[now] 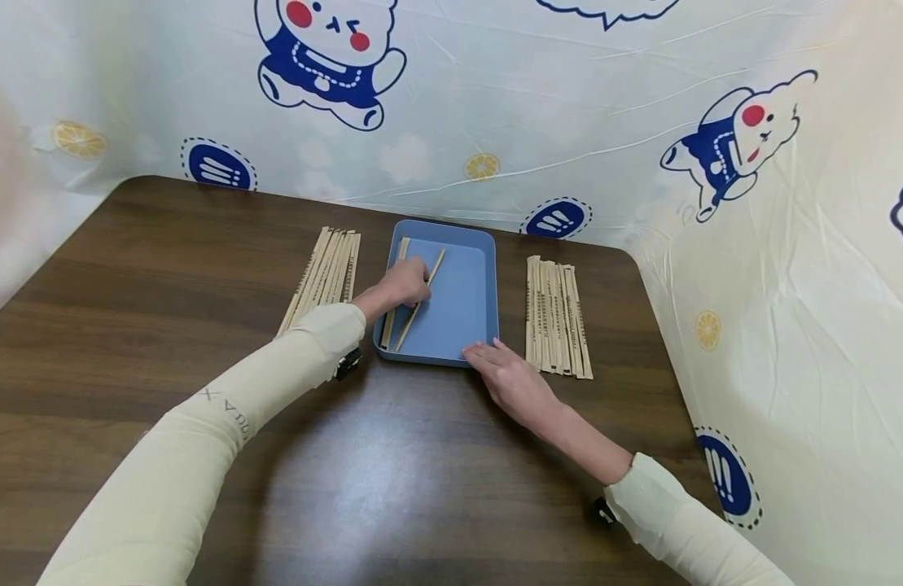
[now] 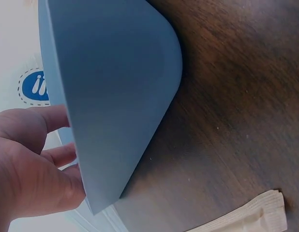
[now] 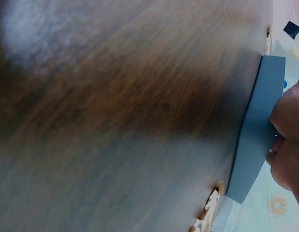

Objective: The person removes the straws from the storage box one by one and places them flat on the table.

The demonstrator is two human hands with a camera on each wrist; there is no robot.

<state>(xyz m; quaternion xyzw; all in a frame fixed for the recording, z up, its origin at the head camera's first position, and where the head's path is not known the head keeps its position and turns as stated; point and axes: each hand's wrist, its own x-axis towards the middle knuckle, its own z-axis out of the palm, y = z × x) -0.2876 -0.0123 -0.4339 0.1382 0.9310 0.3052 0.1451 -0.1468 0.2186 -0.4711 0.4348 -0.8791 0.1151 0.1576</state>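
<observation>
In the head view my left hand (image 1: 407, 282) reaches into a blue tray (image 1: 462, 285) and grips a slim paper-wrapped chopstick packet (image 1: 409, 327), which lies slanted. Beside it, along the tray's left wall, rests another chopstick packet (image 1: 389, 324), partly hidden by the hand. My right hand (image 1: 511, 384) holds the tray's near right corner, with its fingers at the rim. The left wrist view shows the left fingers (image 2: 57, 157) behind the tray wall (image 2: 115, 96); what they grip is hidden there. In the right wrist view the right hand (image 3: 289, 135) is against the rim.
A row of chopstick packets (image 1: 322, 273) lies left of the tray, partly behind the left forearm. To the right lies another row of packets (image 1: 556, 317). A cloth with printed cartoon figures (image 1: 436, 98) hangs behind the brown wooden table (image 1: 392, 472).
</observation>
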